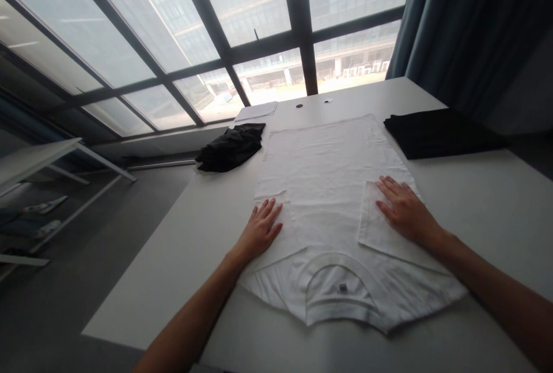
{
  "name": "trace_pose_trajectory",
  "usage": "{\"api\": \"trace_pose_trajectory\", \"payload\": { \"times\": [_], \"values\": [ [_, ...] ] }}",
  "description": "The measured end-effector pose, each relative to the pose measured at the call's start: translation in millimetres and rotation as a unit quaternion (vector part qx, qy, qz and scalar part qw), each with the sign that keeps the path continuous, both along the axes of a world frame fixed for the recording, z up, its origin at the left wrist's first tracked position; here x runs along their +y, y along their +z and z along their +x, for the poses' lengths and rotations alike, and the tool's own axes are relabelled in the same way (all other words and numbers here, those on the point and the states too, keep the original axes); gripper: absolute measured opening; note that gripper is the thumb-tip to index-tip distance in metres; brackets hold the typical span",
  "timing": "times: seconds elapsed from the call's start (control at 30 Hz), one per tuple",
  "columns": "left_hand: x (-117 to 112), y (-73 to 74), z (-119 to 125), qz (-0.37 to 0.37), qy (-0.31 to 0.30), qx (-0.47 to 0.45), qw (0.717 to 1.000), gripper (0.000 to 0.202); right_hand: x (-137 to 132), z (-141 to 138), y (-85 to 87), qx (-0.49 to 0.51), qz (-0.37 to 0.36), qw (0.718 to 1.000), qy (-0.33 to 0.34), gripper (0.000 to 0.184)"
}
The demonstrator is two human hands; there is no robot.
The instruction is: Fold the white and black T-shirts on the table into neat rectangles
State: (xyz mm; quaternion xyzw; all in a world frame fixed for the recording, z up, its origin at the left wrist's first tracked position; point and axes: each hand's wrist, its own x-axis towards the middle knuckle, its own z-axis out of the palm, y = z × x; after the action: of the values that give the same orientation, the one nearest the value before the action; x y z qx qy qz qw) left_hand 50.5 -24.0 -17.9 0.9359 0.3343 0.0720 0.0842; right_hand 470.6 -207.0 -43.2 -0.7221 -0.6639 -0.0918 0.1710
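A white T-shirt (322, 188) lies spread on the table, its neckline toward me and its hem toward the window. Both sleeves are turned in over the body. On the left side of the shirt, my left hand (261, 226) rests flat with its fingers apart. My right hand (401, 208) lies flat on the folded-in right sleeve, fingers stretched out. Neither hand grips the cloth. A small dark label shows inside the collar.
The white table (173, 269) carries a crumpled black cloth (231, 147) at the left, a folded black cloth (444, 132) at the right and white sheets (256, 111) at the far edge. Windows stand behind it, beside a blue curtain (449, 33). Another table (38, 154) stands left.
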Motion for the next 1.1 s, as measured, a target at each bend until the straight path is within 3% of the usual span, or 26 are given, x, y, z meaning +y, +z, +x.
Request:
{"api": "trace_pose_trajectory", "payload": {
  "times": [0.23, 0.57, 0.77, 1.1],
  "values": [
    [4.2, -0.9, -0.9, 0.011, 0.020, -0.003, 1.000, 0.056, 0.7, 1.1, -7.7, 0.004, -0.035, 0.999, -0.004, 0.057],
    [7.9, -6.5, -1.3, 0.021, 0.054, 0.008, 0.998, 0.057, -0.8, -3.2, 1.9, 0.004, -0.018, 1.000, -0.013, 0.056],
    [8.1, -7.5, -1.8, 0.018, 0.059, 0.027, 0.998, 0.057, -0.5, 0.8, -4.9, 0.009, -0.039, 0.999, -0.009, 0.055],
    [6.8, 12.0, 3.3, 0.058, 0.018, -0.079, 0.995, 0.056, -0.2, -3.7, 7.3, 0.016, 0.016, 1.000, -0.012, 0.055]
  ]
}}
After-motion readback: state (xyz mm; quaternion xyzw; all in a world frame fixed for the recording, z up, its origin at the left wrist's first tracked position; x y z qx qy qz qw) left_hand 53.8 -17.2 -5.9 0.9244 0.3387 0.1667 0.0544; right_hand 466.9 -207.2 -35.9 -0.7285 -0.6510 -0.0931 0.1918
